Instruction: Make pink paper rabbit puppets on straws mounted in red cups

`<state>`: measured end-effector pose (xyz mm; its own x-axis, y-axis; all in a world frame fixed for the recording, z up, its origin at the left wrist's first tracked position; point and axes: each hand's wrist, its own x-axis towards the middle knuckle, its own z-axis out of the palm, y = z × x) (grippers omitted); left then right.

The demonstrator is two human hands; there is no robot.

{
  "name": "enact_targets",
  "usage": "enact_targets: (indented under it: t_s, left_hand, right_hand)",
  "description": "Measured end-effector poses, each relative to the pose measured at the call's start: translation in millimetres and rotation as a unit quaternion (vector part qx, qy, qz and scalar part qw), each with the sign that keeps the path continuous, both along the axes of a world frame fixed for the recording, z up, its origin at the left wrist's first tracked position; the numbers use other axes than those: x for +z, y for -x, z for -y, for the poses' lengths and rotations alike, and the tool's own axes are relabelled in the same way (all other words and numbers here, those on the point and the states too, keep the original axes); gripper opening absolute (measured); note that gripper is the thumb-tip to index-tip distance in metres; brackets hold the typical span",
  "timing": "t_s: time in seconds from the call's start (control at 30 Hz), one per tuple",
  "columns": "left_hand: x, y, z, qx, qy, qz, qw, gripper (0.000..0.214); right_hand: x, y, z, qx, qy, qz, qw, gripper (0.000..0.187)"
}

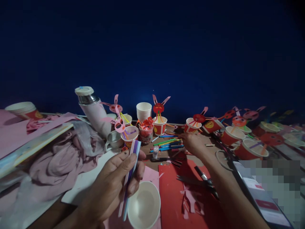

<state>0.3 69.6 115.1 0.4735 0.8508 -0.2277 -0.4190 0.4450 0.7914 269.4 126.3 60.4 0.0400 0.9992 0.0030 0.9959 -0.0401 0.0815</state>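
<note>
In the lower centre of the view, the left hand (115, 178) is gripping a bundle of narrow strips (136, 148) coloured purple, white, blue and pink. The thumb is pressing on the near face of the bundle and the fingers are curling around behind it, leaving no visible gap. The bundle is standing at a steep slant, its upper ends leaning right and its lower ends projecting below the fist, over the left edge of a white paper cup (144, 203). The right forearm is slanting inward from the lower right, above a red sheet (170, 203), with the right hand (190, 141) pointing away from the body, back uppermost. Its fingertips are lying close beside loose coloured sticks (166, 147); their opening is too obscured to tell whether they are holding anything. Scissors (194, 180), a marker (200, 173) and pink paper cuttings (190, 191) are resting on the red sheet.
</note>
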Motion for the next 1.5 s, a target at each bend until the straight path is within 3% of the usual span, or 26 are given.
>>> enact_targets:
  t_s: [0.2, 0.43, 0.73, 0.97, 1.1, 1.27, 1.5]
  left_hand:
    - [-4.4, -0.1, -2.3, -0.004, -0.020, -0.011, 1.000, 0.015]
    - [-1.5, 1.1, -2.6, 0.005, -0.041, -0.019, 0.999, 0.014]
    - [14.4, 14.3, -2.8, 0.049, -0.097, -0.016, 0.994, 0.008]
    - [33.5, 29.2, 1.7, 0.096, -0.161, -0.012, 0.982, 0.012]
    - [36.2, 35.5, 1.9, 0.112, -0.179, -0.008, 0.977, 0.020]
    - [24.1, 46.3, 5.3, 0.114, -0.143, -0.023, 0.983, 0.009]
    - [-16.9, 49.0, 19.3, 0.100, -0.024, -0.035, 0.994, 0.018]
  right_hand:
    - [21.8, -16.2, 26.6, -0.025, -0.057, -0.038, 0.997, 0.032]
    - [26.4, -17.4, 61.9, 0.011, -0.058, -0.111, 0.992, 0.025]
    - [24.0, 5.8, 99.0, 0.038, -0.019, -0.178, 0.983, 0.023]
    - [33.7, 30.4, 107.9, 0.022, 0.025, -0.202, 0.979, 0.024]
    - [27.9, 39.0, 109.0, 0.032, 0.036, -0.198, 0.979, 0.022]
    - [16.2, 52.8, 102.0, 0.088, 0.031, -0.218, 0.971, 0.022]
    - [10.1, 63.3, 98.3, 0.102, 0.020, -0.241, 0.965, 0.023]
